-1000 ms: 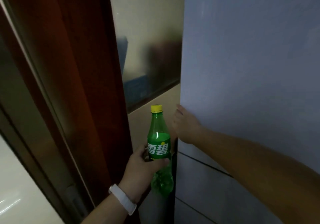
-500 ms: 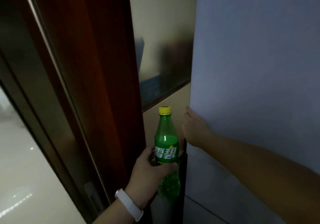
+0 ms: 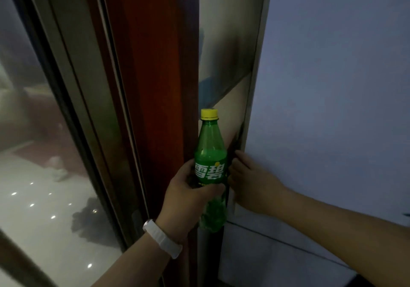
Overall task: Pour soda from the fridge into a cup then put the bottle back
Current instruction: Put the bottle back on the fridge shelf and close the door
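L hand gripped green soda bottle upright at label; R hand, arm outstretched, fingers hooked round fridge door edge.

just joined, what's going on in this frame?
A person's left hand holds a green soda bottle upright by its label. The bottle is partly full and its yellow cap is on. The right hand grips the left edge of the fridge door, which looks shut or barely open. No cup is in view, so I can't tell whether the pour has happened.
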Available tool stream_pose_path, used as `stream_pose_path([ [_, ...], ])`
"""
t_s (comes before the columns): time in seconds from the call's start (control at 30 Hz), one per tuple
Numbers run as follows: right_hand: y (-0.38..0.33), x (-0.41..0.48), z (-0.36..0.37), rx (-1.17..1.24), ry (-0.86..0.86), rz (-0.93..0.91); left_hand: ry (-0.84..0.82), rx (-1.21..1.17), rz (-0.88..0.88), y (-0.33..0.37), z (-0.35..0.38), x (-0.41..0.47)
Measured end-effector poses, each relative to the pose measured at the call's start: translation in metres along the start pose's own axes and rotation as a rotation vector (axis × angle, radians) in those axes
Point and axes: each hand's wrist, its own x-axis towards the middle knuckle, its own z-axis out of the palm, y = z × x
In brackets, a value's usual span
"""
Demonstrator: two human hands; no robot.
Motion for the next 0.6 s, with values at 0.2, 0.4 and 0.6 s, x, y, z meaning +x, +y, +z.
stream_pose_path([
  [0.2,-0.021,-0.043,-0.047,0.077,0.101,0.044,-0.099,-0.024,0.008,-0.007,-0.014,-0.015],
  [0.4,-0.044,-0.095,-0.086,0.07,0.054,0.111,-0.187,-0.035,-0.006,-0.006,-0.007,-0.046],
  [0.6,-0.064,-0.155,-0.117,0.086,-0.056,0.133,-0.203,-0.062,-0.032,-0.01,0.006,-0.083],
])
